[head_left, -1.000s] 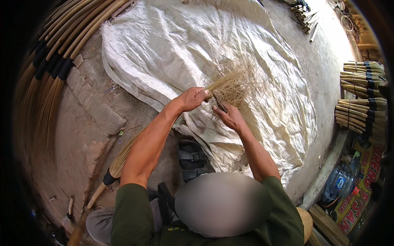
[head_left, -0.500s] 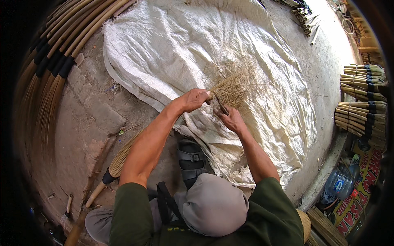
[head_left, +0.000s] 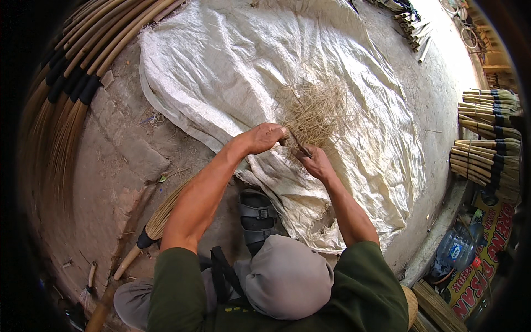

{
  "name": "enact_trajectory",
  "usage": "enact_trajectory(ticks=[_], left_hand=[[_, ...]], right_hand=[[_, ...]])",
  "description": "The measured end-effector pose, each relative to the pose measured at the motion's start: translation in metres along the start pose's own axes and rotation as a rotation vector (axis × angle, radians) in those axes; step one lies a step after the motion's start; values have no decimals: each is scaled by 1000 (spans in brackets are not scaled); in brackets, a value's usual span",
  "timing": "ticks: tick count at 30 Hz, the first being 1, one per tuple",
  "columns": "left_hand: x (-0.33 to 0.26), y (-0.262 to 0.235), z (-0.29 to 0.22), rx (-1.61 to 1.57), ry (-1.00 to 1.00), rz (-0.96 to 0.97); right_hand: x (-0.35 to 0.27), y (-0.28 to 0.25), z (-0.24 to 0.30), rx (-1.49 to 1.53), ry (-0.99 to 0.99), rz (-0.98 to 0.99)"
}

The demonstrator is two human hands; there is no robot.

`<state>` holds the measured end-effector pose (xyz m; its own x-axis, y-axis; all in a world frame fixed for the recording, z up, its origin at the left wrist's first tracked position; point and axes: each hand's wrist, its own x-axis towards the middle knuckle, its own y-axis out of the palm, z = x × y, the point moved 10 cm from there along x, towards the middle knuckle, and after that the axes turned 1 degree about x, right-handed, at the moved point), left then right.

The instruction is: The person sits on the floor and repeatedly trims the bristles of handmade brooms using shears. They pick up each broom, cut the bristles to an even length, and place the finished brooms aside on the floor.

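My left hand [head_left: 265, 138] is closed on a bunch of thin broom bristles, mostly hidden by the fingers. A broom [head_left: 163, 216] with a pale handle and black collar runs up under my left forearm; whether its bristles reach that hand I cannot tell. My right hand [head_left: 315, 163] grips a knife [head_left: 298, 144], its dark narrow blade slanting up toward my left fingers. Just beyond both hands, a loose heap of cut straw-like bristles [head_left: 321, 108] lies on a wrinkled whitish sheet [head_left: 221, 72].
Long-handled brooms [head_left: 83, 88] lean at the far left. Bundled short brooms [head_left: 481, 157] stand on the right, near a clear blue water jug [head_left: 456, 249] and a printed banner [head_left: 481, 265]. Pale tubes [head_left: 420, 36] lie at the far right. A black sandal [head_left: 257, 216] is below my hands.
The bristles sticking out beyond my left fist are no longer there, and the heap's outline has changed. My left hand is slightly lower; the knife stays close to it.
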<state>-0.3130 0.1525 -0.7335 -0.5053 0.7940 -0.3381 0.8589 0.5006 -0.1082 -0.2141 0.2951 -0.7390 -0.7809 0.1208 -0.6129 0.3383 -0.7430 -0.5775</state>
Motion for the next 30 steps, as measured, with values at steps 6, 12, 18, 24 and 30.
enact_trajectory(ticks=[6,12,18,24,30], left_hand=[[-2,9,2,29,-46,89],[-6,-4,-16,16,27,-31],[-44,-62,-54,197,-111,-176],[-87,-63,-158,433,-67,-72],[-242,-174,-261,658,234,-467]], right_hand=[[4,-19,30,-116,-221,-25],[-2,-16,-7,-53,22,-5],[-69,37,7,-304,22,-30],[-80,102,146,974,-351,500],[-67,108,221,1583,-295,858]])
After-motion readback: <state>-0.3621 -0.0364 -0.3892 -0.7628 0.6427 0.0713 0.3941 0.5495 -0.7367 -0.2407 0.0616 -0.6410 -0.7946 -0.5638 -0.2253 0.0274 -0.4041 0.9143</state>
